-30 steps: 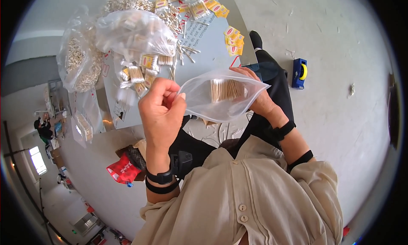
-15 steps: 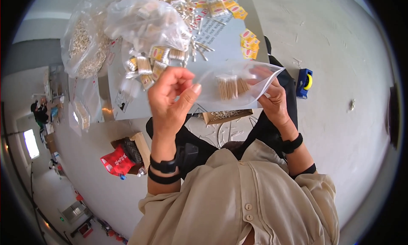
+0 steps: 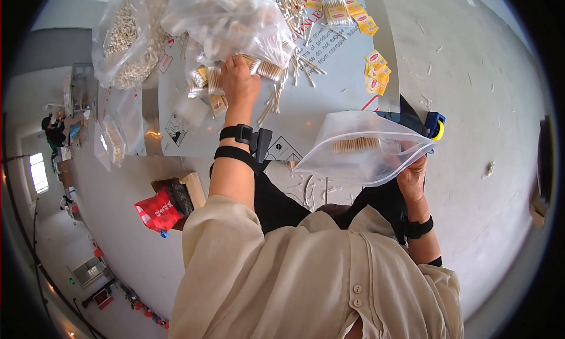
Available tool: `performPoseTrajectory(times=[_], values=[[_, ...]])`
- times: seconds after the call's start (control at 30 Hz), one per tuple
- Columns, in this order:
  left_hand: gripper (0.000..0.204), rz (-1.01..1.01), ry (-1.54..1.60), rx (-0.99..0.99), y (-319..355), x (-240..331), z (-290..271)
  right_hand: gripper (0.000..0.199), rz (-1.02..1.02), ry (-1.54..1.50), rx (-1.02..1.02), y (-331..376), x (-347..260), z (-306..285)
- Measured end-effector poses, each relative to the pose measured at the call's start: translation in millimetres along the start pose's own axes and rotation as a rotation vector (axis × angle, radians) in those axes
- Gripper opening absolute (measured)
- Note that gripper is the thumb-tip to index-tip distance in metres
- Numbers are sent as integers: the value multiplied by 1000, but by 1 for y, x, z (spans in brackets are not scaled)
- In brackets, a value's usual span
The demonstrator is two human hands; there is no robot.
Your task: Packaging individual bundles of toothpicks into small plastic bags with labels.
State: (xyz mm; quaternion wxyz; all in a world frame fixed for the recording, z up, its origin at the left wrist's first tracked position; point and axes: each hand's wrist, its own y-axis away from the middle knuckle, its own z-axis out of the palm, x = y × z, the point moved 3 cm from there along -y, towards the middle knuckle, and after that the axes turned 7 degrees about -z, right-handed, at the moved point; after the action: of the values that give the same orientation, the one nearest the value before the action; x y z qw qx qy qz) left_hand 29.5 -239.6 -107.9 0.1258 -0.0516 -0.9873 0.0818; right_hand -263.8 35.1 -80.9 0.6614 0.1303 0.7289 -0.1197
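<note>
My right hand point(image 3: 413, 177) grips the rim of a clear zip bag point(image 3: 353, 169), its fingers partly behind the plastic. The bag's mouth gapes toward the right, and a bundle of cotton swabs point(image 3: 356, 144) shows inside. My left hand point(image 3: 240, 83) is stretched forward over the table, down among small packs of cotton swabs point(image 3: 214, 80) with yellow labels. Its fingers are bent and close together; their tips are partly hidden, and what they hold I cannot make out. Just beyond that hand lies a large clear plastic bag point(image 3: 235, 21) with more packs.
A bag of loose swabs point(image 3: 123, 45) stands at the table's far left. Loose swabs point(image 3: 309, 68) and yellow cards point(image 3: 376, 73) lie on the grey sheet-covered table point(image 3: 329, 97). A blue tape dispenser point(image 3: 434, 126) is at right; a red bag point(image 3: 158, 210) is lower left.
My left hand has moved forward, away from the zip bag to the packs. My right hand and the zip bag have shifted right and nearer to me, the mouth now wider.
</note>
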Motion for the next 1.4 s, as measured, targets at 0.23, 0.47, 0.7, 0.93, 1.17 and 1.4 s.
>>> performPoseTrajectory(times=[0.23,0.47,0.7,0.93,1.17,1.4], values=[[30,-19,337,127,8,-12,-29,42,-54,-19,-18,-13,-29,-6],[25,-341,1050,-65,31,2,-87,41,-330,49,47,-21,-73,-15],[44,-232,1319,-198,57,35,-137,41,-520,183,108,-11,-110,-12],[50,-122,1538,-345,73,72,-163,38,-621,331,-11,-7,-137,2],[32,216,1498,-521,103,127,-199,16,-496,356,-80,-7,-136,11],[22,554,465,-444,131,177,-176,11,-319,180,-67,5,-126,17]])
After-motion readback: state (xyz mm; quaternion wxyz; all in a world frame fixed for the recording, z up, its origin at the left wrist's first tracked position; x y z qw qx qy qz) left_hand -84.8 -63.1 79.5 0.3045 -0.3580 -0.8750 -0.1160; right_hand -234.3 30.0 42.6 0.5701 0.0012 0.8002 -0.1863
